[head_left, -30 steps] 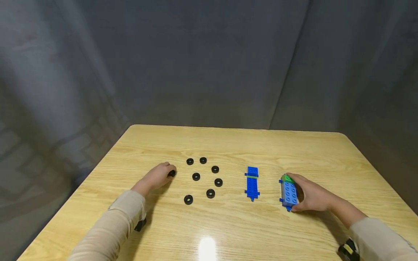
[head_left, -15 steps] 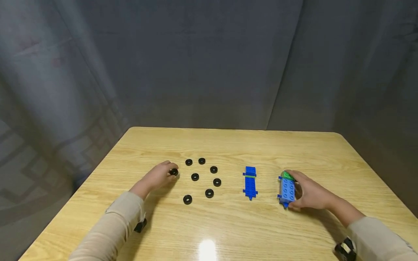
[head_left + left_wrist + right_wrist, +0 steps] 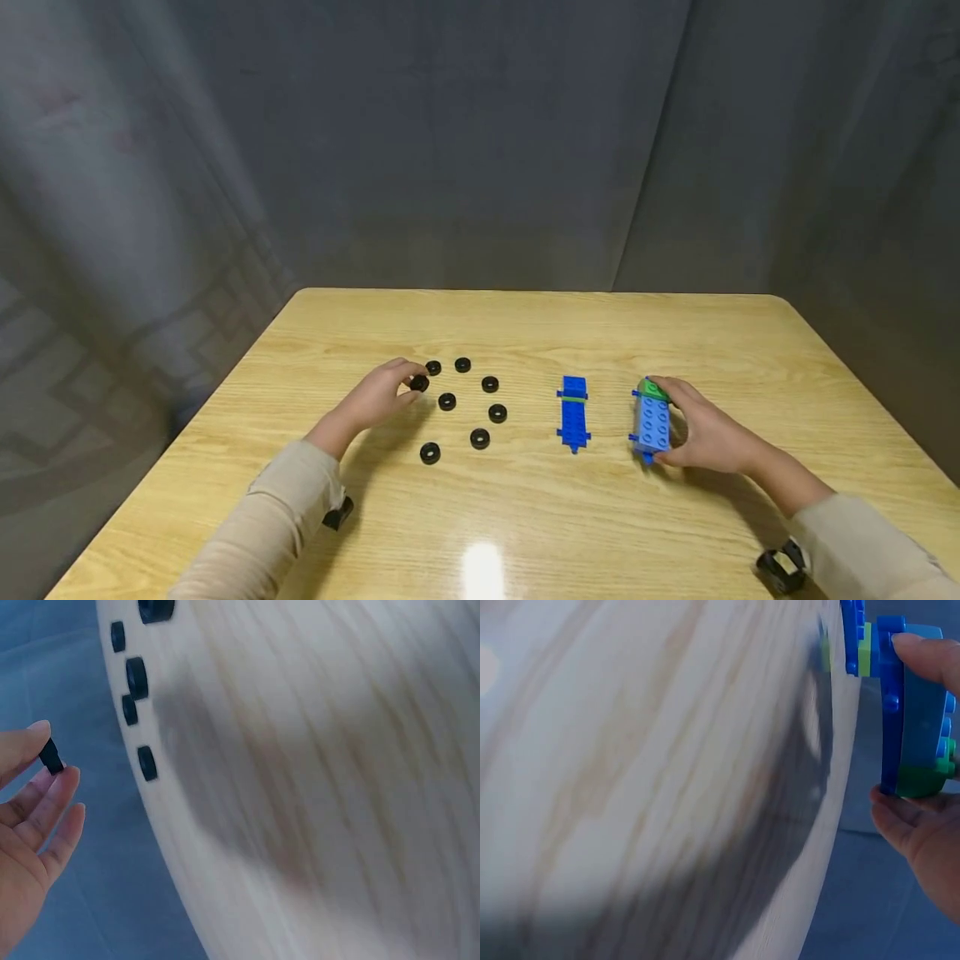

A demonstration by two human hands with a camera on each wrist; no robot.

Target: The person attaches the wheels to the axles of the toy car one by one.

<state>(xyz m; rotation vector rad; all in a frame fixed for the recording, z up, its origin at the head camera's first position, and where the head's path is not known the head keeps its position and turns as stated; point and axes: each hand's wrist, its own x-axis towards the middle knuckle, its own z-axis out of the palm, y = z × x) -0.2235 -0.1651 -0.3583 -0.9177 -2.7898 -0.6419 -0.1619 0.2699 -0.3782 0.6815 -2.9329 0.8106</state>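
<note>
Between thumb and fingers, my left hand pinches a small black toy wheel, raised above the table in the left wrist view. Close to that hand in the head view lie several more black wheels, flat and loosely spread. My right hand grips a toy train car by its two ends. This car has a dark blue base with axle pegs, a light blue studded brick and a green piece at its far end. The right wrist view shows the car's blue side tilted up by perspective.
A second dark blue car base, with a blue block and a thin green layer at its far end, lies left of the right hand. The wooden table has rounded far corners. Grey curtains hang behind it.
My left hand has carried its wheel to the right and away from me, nearer the other wheels. The right hand has shifted slightly left and up in view with the train car.
</note>
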